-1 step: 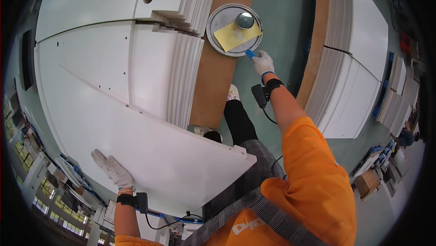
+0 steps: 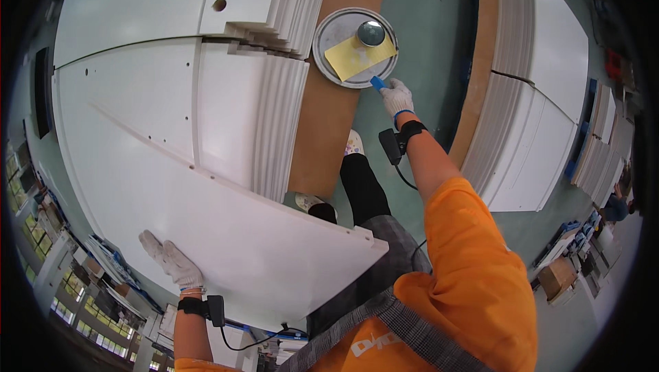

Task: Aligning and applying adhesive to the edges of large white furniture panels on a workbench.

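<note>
My left hand (image 2: 171, 261), in a white knitted glove, lies with fingers stretched out against the face of a large white panel (image 2: 274, 255). This panel slants across in front of me, one corner near my apron. My right hand (image 2: 396, 97), also gloved, is closed on a small blue block (image 2: 378, 83), its kind unclear. The blue block is beside the near rim of a round grey lid-like tray (image 2: 331, 73). On that tray lie a yellow sheet (image 2: 347, 63) and a small round container with a dark, shiny top (image 2: 371, 33).
White panels in stacks (image 2: 137, 84) fill the left, over a brown board (image 2: 322, 125). Another panel stack (image 2: 525, 132) stands at the right across the green floor (image 2: 415, 29). A person (image 2: 616, 207) is at the far right. Cables run from both wristbands.
</note>
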Action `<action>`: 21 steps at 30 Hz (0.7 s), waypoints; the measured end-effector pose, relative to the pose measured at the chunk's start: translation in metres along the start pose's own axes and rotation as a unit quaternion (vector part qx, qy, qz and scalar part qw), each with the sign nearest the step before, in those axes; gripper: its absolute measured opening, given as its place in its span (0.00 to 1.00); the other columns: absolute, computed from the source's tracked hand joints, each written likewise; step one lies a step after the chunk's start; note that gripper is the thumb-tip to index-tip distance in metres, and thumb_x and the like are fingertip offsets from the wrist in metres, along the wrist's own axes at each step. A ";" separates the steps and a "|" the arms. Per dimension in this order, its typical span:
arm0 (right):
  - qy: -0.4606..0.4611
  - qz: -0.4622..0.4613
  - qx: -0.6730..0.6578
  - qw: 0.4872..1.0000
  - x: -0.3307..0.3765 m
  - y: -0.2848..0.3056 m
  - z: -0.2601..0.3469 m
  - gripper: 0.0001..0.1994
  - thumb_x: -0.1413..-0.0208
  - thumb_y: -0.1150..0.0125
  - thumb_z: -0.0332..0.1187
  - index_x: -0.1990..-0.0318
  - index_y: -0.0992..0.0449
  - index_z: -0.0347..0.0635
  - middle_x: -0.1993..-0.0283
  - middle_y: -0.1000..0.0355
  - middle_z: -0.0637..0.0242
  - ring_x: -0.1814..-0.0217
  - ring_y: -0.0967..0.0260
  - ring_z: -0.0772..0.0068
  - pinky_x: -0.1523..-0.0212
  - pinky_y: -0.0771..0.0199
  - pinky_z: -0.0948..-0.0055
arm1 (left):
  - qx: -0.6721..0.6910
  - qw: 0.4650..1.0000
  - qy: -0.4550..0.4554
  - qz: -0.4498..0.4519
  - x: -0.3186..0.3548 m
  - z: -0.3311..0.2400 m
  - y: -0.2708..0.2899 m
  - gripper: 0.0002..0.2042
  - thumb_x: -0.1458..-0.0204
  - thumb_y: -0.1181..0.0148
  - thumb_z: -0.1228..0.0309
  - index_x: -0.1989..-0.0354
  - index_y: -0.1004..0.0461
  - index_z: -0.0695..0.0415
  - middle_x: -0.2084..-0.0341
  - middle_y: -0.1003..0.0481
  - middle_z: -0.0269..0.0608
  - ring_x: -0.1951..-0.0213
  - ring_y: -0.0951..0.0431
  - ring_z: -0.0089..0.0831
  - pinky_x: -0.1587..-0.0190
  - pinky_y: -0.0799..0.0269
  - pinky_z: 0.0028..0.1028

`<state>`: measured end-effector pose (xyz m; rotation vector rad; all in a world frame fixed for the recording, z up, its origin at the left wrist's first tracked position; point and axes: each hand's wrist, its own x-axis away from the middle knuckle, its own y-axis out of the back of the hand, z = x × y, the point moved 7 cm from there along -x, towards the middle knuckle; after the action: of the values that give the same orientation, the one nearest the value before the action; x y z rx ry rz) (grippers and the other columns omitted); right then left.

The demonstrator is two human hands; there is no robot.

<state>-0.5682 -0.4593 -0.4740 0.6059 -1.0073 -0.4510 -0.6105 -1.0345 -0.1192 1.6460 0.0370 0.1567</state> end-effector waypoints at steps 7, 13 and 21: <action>-0.026 -0.003 -0.045 0.999 -0.035 -0.057 -0.016 0.25 0.49 0.40 0.48 0.49 0.25 0.40 0.51 0.26 0.50 0.46 0.30 0.50 0.45 0.31 0.60 | 0.019 0.999 0.023 0.022 0.000 -0.003 -0.001 0.27 0.36 0.69 0.63 0.32 0.57 0.65 0.30 0.59 0.52 0.29 0.61 0.44 0.30 0.66 0.38; -0.032 -0.011 -0.269 0.963 -0.022 -0.072 0.007 0.22 0.46 0.45 0.35 0.45 0.30 0.35 0.47 0.29 0.52 0.50 0.28 0.58 0.52 0.26 0.64 | 0.016 0.999 0.040 0.021 0.002 0.001 0.002 0.27 0.36 0.70 0.64 0.31 0.58 0.66 0.30 0.60 0.53 0.29 0.62 0.44 0.29 0.67 0.38; 0.031 0.125 -0.597 0.792 0.056 0.059 0.103 0.20 0.41 0.52 0.27 0.42 0.35 0.31 0.45 0.34 0.56 0.51 0.32 0.68 0.53 0.21 0.70 | 0.036 0.998 0.043 0.012 0.002 -0.005 -0.003 0.26 0.37 0.65 0.66 0.32 0.53 0.64 0.31 0.59 0.52 0.29 0.61 0.43 0.30 0.65 0.39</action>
<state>-0.6286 -0.4760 -0.3583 -0.6552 -0.5420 -0.7131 -0.6091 -1.0295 -0.1215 1.7114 0.0892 0.2466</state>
